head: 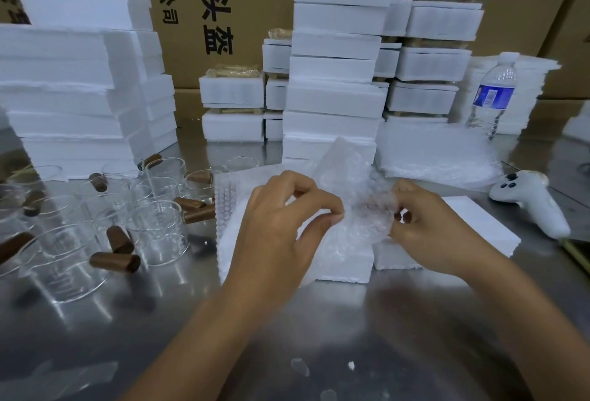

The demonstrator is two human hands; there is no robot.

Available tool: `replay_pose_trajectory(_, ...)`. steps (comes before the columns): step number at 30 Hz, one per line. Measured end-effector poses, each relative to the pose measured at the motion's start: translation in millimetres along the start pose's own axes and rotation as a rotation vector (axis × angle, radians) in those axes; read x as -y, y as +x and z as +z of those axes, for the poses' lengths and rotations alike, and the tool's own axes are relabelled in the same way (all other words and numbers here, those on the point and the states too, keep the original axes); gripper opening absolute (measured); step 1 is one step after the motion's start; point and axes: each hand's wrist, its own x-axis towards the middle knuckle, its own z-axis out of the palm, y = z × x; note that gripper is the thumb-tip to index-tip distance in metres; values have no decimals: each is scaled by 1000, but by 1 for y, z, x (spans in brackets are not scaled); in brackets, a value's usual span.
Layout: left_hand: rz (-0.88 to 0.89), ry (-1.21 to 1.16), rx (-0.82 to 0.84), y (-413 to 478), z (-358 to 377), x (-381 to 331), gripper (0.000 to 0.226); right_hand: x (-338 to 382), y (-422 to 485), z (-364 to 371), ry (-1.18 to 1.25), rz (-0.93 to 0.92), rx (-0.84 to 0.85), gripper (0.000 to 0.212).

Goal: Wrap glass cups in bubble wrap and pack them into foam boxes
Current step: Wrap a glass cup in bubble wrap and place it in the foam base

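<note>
A glass cup wrapped in bubble wrap (364, 218) is held over an open white foam box (230, 241) in the middle of the metal table. My left hand (281, 225) pinches the wrap on its left side. My right hand (427, 225) pinches the wrap on the right, where a bit of the cup's brown handle (403, 216) shows. A loose corner of wrap (341, 161) sticks up behind. Several bare glass cups with brown wooden handles (150, 228) stand on the left. A foam lid (472, 225) lies right of the box.
Stacks of foam boxes (335, 68) and foam lids (70, 81) fill the back. A pile of bubble wrap sheets (437, 158) lies at right, beside a water bottle (493, 94) and a white controller (530, 199). Cardboard cartons (223, 1) stand behind.
</note>
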Motion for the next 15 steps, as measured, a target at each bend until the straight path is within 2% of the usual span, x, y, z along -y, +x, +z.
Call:
replay_pose_trajectory(3,166,100,9,-4,6,-6,17,6,-1,-1,63,34,38,41)
replay_pose_trajectory(6,302,162,14,-6,11,-12,12,12,-3,-4,161,54,61,46)
replay_pose_trajectory(11,400,187,58,-6,14,-12,4,17,-6,-5,381,103,111,8)
replay_pose_trajectory(14,417,176,91,-8,12,-13,8,16,-9,-5,495,94,140,15)
replay_pose_trajectory(15,417,165,85,-8,11,-13,10,16,-8,-3,526,99,125,31)
